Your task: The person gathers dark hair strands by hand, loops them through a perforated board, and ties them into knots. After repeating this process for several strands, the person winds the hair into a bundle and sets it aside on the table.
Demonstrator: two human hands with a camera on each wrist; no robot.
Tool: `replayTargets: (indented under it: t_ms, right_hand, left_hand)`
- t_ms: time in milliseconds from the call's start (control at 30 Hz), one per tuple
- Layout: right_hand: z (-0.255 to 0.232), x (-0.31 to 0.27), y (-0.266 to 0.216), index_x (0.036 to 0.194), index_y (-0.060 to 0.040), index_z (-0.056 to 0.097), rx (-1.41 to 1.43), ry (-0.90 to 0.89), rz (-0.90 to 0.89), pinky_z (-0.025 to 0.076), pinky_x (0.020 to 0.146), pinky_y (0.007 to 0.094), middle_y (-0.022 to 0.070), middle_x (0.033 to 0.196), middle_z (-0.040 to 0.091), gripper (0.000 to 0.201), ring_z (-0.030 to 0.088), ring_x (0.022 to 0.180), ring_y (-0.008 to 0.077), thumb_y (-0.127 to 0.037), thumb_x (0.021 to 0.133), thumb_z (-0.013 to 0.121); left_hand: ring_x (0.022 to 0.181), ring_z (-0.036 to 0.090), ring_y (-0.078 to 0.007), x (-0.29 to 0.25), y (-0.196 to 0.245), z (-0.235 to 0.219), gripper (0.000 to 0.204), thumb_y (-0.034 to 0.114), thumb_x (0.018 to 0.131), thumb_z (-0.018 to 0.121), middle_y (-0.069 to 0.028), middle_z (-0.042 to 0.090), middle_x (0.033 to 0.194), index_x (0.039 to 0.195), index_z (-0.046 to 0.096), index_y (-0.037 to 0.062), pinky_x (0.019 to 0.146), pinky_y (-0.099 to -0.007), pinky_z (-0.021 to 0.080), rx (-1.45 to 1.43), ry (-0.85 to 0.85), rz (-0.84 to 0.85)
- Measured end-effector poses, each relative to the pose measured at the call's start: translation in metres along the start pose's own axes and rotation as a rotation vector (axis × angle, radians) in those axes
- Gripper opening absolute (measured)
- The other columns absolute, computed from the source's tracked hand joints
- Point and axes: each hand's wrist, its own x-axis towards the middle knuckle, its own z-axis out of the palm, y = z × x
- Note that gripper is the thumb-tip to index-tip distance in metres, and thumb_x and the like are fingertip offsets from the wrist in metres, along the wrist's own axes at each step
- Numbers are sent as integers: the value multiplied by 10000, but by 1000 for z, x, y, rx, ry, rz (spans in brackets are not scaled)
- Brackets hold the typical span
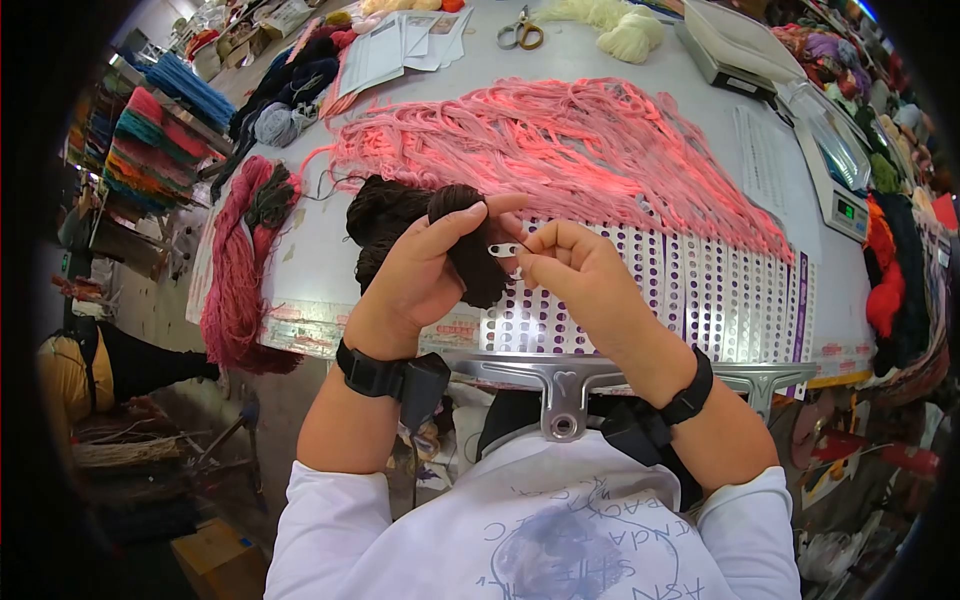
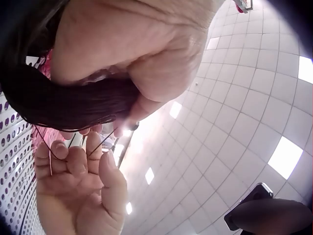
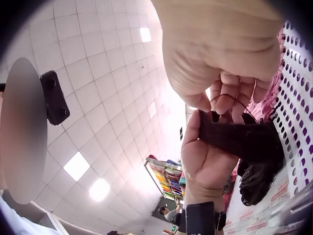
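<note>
Dark brown skein [image 1: 480,272]: fine, smooth yarn in thick folds, a slight sheen where drawn tight, looser and ropier at the left end. It sits in the left hand [image 1: 415,265], over the front part of the tabletop [image 1: 570,65], just beside white perforated sheets [image 1: 720,290]. Sheets flat, punched in straight rows of round holes, purple showing through many. Beyond lies pink yarn [image 1: 520,130], a broad sprawl of wavy, tangled strands with greyish streaks, partly covering the sheets. Crimson hank [image 1: 235,270] at the left, limp and stringy, drooping over the table edge. Bright metal bracket [image 1: 563,400] along the front, hard and polished, with a round hole. Farther back: scissors [image 1: 520,32] and fluffy cream yarn [image 1: 630,35]. Pose: forearms angle in from both sides, black straps at the wrists, hands nearly meeting. Left fingers wrap the skein, thumb laid across it toward the right. Right hand [image 1: 580,265] comes in with its back largely upward, fingers pointing left, closely bunched; thumb and forefinger narrow together on a thin dark strand [image 2: 101,143]. Left wrist view gives its palm side, fingers bent, the strand running from them up to the skein. Exact contact at the right fingertips partly hidden.
</note>
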Motion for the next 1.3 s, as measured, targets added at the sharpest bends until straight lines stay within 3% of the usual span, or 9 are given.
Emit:
replayTargets:
  t_ms: [133,200,400,533,633,800,1000,1200,1300]
  right_hand:
    - [7,-4,-3,937,8,583,-193,1,-82,444,623,226,-11,667,547,184,491,609,50,-98,810,665]
    - [11,-3,6,928,12,597,-356,48,-290,405,563,229,-8,604,504,204,462,577,45,-113,792,683]
    - [15,-1,-4,893,7,631,-308,103,-108,407,552,243,-1,570,519,192,457,541,65,-127,771,693]
    - [9,1,2,897,-1,642,-422,79,-130,415,570,247,12,629,574,170,478,563,70,-113,775,681]
    - [7,3,9,877,-7,646,-322,104,-289,432,598,249,26,680,603,137,506,596,70,-97,777,669]
    - [3,-2,2,860,11,631,-20,7,-103,448,652,218,34,775,645,95,578,687,74,-79,830,628]
    - [2,-2,2,926,25,577,125,-63,-77,461,671,215,70,851,667,86,615,747,93,-50,886,567]
    - [0,-2,2,919,20,565,135,-30,-125,461,742,226,104,875,670,76,618,836,109,-49,898,542]
    - [-8,-3,-9,927,15,569,18,-58,-77,448,715,226,72,793,643,96,591,771,95,-66,903,523]
  left_hand:
    - [1063,545,-233,1,-1,4,445,243,942,448,-129,572,1152,1286,473,-39,940,-381,433,16,70,-4]
    - [1103,527,-237,1,-1,2,453,250,940,449,-138,549,1202,1295,467,-31,958,-380,423,-1,46,-22]
    - [1121,524,-245,1,-4,4,459,257,936,444,-152,534,1226,1295,466,-28,973,-382,413,-62,39,-23]
    - [1074,547,-233,0,-2,0,456,252,938,448,-130,562,1160,1296,461,-31,955,-372,424,-64,3,-10]
    - [1004,571,-214,1,-2,-12,448,243,946,447,-106,585,1075,1300,454,-30,913,-353,444,-77,-15,-2]
    - [882,596,-182,3,-3,-9,445,243,959,440,-85,593,981,1320,433,-18,814,-329,480,-30,52,11]
    - [837,585,-163,4,-2,6,550,193,904,566,-83,597,936,1376,364,-5,737,-326,482,4,-66,85]
    - [739,560,-150,5,2,9,621,53,794,581,-59,574,795,1356,350,-77,713,-307,475,76,-56,64]
    - [577,491,-110,1,5,1,654,58,742,586,-14,478,688,1335,363,-104,554,-252,431,-71,-34,103]
